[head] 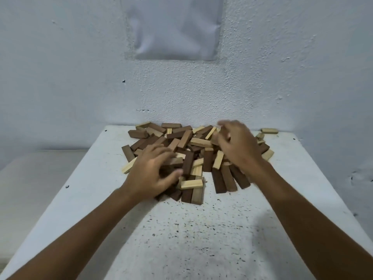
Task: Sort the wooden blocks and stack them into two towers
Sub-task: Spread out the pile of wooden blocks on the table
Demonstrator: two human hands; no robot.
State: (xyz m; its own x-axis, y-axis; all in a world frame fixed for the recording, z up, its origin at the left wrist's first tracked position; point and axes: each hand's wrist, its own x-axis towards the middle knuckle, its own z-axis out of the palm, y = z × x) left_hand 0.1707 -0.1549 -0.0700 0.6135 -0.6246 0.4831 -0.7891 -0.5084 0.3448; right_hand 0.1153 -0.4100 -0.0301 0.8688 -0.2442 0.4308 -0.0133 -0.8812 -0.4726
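Note:
A loose pile of wooden blocks [193, 150], dark brown and pale ones mixed, lies at the far end of the white table [181, 229]. My left hand [151, 170] sits on the pile's front left. Its fingers and thumb curl round a brown block [174, 161]. My right hand [238, 147] hovers over the pile's right side with its fingers curled down toward a tan block [215, 139]. Blur hides whether it grips that block. No tower stands anywhere.
A pale block [269, 130] lies apart at the table's back right, close to the rough white wall [80, 77]. A grey sheet [175, 27] hangs on the wall above. The table's near half is speckled with dark flecks.

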